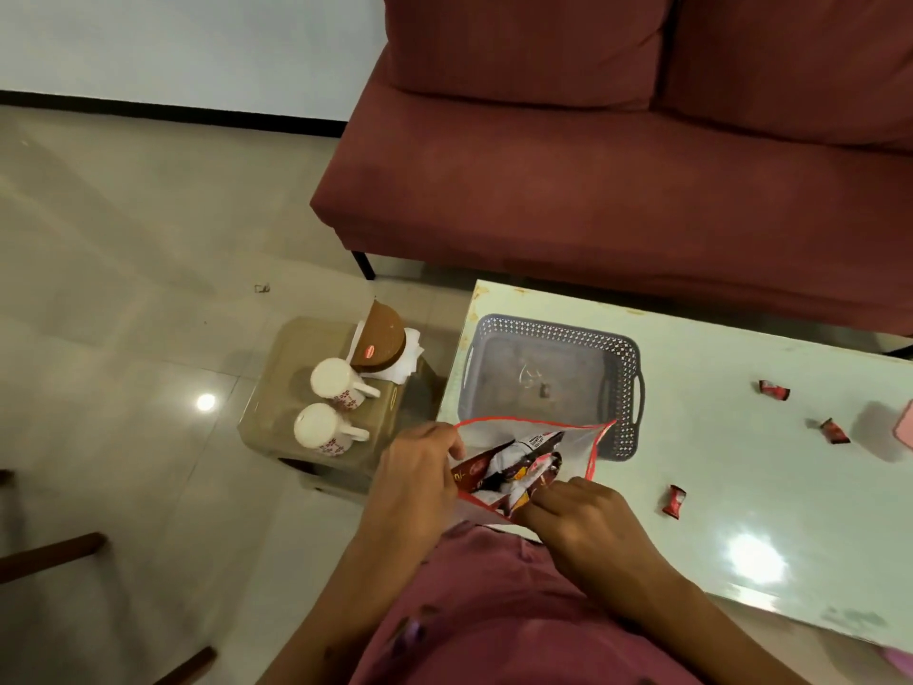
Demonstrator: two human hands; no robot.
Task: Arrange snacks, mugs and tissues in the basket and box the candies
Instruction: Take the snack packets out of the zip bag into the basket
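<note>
I see my left hand (420,467) pinching the red-edged white plastic bag (523,462) open, my right hand (578,516) gripping its near rim, beside the grey perforated plastic basket (548,333).

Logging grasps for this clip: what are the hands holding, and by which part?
Both grip the red-edged white plastic bag of snack packets at its open mouth: left hand on the left rim, right hand on the near rim.
</note>
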